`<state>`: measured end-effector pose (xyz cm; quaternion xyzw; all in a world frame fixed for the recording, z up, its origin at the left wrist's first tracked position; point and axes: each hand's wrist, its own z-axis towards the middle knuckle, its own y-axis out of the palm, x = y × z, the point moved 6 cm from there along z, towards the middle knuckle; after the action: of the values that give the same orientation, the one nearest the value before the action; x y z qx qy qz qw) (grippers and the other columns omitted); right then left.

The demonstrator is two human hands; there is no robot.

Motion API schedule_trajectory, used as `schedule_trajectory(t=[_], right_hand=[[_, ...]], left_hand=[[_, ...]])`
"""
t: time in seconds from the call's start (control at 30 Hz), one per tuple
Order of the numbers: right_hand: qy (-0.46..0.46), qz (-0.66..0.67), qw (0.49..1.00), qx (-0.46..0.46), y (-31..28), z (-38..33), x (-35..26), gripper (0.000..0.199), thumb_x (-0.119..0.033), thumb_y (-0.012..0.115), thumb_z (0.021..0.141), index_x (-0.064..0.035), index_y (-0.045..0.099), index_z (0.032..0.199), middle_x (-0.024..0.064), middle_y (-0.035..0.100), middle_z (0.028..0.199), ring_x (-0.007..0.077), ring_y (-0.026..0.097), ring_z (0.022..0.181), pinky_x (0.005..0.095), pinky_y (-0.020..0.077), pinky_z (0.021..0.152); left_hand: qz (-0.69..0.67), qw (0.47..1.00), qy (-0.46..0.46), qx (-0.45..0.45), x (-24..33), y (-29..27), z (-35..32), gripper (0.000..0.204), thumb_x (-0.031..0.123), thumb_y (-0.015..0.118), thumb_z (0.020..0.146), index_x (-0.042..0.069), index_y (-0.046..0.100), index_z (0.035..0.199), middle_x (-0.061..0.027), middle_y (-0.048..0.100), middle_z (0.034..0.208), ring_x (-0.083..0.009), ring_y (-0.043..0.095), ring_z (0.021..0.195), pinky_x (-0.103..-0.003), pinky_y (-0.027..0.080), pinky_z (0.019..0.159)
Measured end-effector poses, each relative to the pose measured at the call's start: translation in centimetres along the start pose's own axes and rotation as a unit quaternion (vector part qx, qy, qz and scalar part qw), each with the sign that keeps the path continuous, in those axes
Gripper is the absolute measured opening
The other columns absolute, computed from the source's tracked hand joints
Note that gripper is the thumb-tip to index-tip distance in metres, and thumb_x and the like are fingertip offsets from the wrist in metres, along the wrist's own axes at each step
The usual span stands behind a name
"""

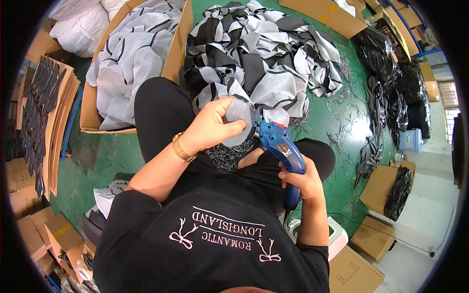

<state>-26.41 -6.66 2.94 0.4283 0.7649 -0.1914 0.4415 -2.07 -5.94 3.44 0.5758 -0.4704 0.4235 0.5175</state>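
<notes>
My left hand (211, 125) pinches a grey fabric piece (239, 119) with a dark edge, thumb on top. A gold-coloured watch is on that wrist. My right hand (305, 178) is wrapped round the handle of a blue electric fabric cutter (282, 146) with a red part near its head. The cutter's head is right at the right edge of the piece; its blade cannot be made out. Under both hands, dark trimmed shreds (229, 155) lie between my legs. Just beyond them spreads a large heap of grey and black fabric pieces (264, 53).
At the left, an open cardboard box (178, 46) holds more grey pieces. Stacked cardboard with black strips (46, 107) stands farther left. Black plastic bags (376, 49) and a blue bucket (411, 140) are at the right. Loose shreds litter the green floor (344, 161). A white appliance (337, 238) sits by my right elbow.
</notes>
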Motion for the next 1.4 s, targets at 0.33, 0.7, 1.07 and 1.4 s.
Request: schedule_trajectory(t=[0.33,0.7,1.07,1.4], right_hand=[[0.043,0.023,0.997,-0.062,0.0,0.4,-0.3,0.035,0.001,0.072,0.066,0.0023,0.059,0.099,0.0066,0.061,0.081,0.0146,0.058,0.059,0.027,0.0477,0.053],[-0.049,0.078,0.996,-0.023,1.0,2.5,-1.7,0.033,-0.005,0.075,0.065,0.0034,0.058,0.092,0.0073,0.059,0.073,0.0171,0.057,0.055,0.027,0.0477,0.052],[-0.166,-0.109,0.974,0.111,3.3,5.5,-4.2,0.041,-0.009,0.077,0.067,0.0019,0.059,0.101,0.0028,0.062,0.083,0.0096,0.057,0.074,0.0257,0.0478,0.068],[-0.152,-0.017,0.982,0.107,2.4,4.0,-3.2,0.03,0.002,0.068,0.064,0.0002,0.059,0.092,0.0028,0.06,0.084,0.0102,0.056,0.073,0.0233,0.0443,0.069]], left_hand=[[0.066,0.977,0.003,-0.201,0.8,-0.1,0.1,0.014,0.001,0.056,0.073,0.001,0.058,0.086,0.0077,0.052,0.069,-0.0003,0.042,0.063,-0.02,0.038,0.054],[0.226,0.933,0.121,-0.254,1.5,1.0,0.1,0.012,0.007,0.057,0.071,-0.001,0.05,0.076,-0.0057,0.045,0.063,-0.0065,0.041,0.059,-0.028,0.038,0.052],[-0.176,0.975,-0.119,-0.071,-5.1,2.9,-0.6,0.026,0.023,0.063,0.085,0.007,0.055,0.103,0.0062,0.053,0.087,-0.0039,0.051,0.079,-0.022,0.043,0.067],[-0.526,0.84,-0.132,-0.031,-4.6,2.6,2.8,0.018,0.016,0.06,0.092,0.007,0.058,0.107,-0.0049,0.066,0.096,-0.0162,0.067,0.082,-0.029,0.056,0.071]])
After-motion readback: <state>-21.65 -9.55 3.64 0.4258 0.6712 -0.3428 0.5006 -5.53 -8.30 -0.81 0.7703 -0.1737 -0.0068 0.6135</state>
